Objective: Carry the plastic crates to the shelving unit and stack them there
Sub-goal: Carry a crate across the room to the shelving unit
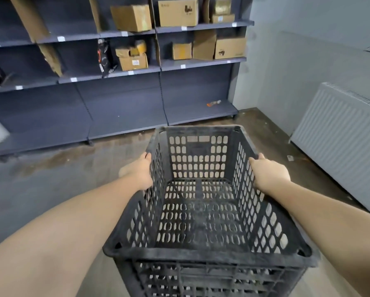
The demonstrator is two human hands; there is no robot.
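Both grips are on one black plastic crate, low in the middle of the frame. On the left side, the left hand holds the crate's rim, with its fingers curled over the edge and down the outside wall. On the right side, the right hand holds the other rim the same way, with the thumb on top and the fingers wrapped over the edge. Both arms reach out straight from the bottom corners of the frame.

Nothing lies inside the crate, and its walls and floor are full of little holes. You can see the floor through them. Under the near edge, at the bottom of the frame, more black lattice shows, but I cannot tell if that is a second crate.

At the top of the frame stands the dark shelving unit, well apart from the crate. Its lowest shelf sits just above the floor. A small orange thing lies on that shelf at the right end; it is too small to tell what it is. Brown cardboard boxes sit on the upper shelves. On the right side of the frame, a white radiator hangs on the wall.
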